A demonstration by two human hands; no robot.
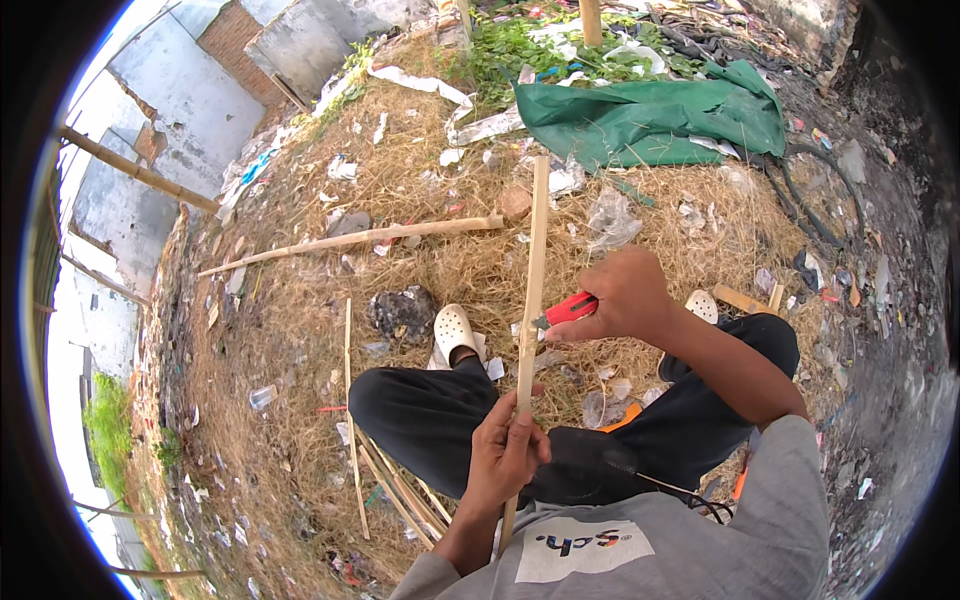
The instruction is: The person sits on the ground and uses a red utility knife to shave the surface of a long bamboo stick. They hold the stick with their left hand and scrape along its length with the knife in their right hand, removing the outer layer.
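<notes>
A pale bamboo strip (537, 230) runs nearly upright through the middle of the view, from above my knees back to my lap. Low on it, my left hand (507, 447) is closed around the strip, thumb along its face. My right hand (630, 297) grips a red utility knife (572, 309), with the tip pointing left against or right beside the strip's edge; I cannot tell whether it cuts in. More thin bamboo strips (400, 490) lie on the ground by my left thigh, and a single narrow strip (350, 400) lies left of my knee.
Dry grass with scattered litter covers the ground. A long bamboo pole (350, 240) lies ahead, near a dark rock (402, 313). Green tarpaulin (650, 115) is heaped farther off, with black hose (825, 190) beside it. Something orange (622, 418) lies between my legs. Broken walls (185, 90) stand at left.
</notes>
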